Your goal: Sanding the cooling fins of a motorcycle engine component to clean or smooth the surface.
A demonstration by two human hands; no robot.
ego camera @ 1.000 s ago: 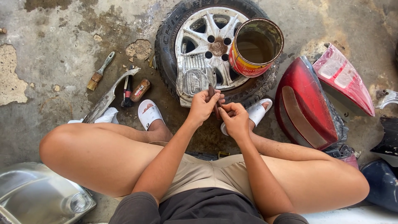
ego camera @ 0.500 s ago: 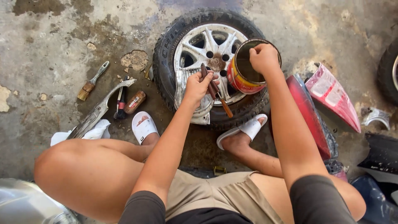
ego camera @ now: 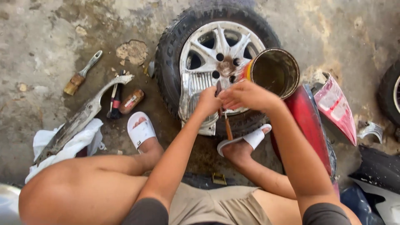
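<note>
Together, two hands (ego camera: pixel 228 98) grip one brush (ego camera: pixel 225 121) over one wheel (ego camera: pixel 208 54).

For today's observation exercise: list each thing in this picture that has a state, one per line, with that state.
Left hand: closed on a thin brown-handled tool.
Right hand: fingers at the same tool.
Round metal tin can: open, tilted on the wheel.
Black tyre with silver alloy rim: lying flat.
Wooden-handled paintbrush: lying unused.

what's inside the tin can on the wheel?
The tin can lies tipped, mouth toward the camera: only stained, dark brownish inner wall shows. The right hand covers its lower rim, so any contents pooled there are hidden.
</note>
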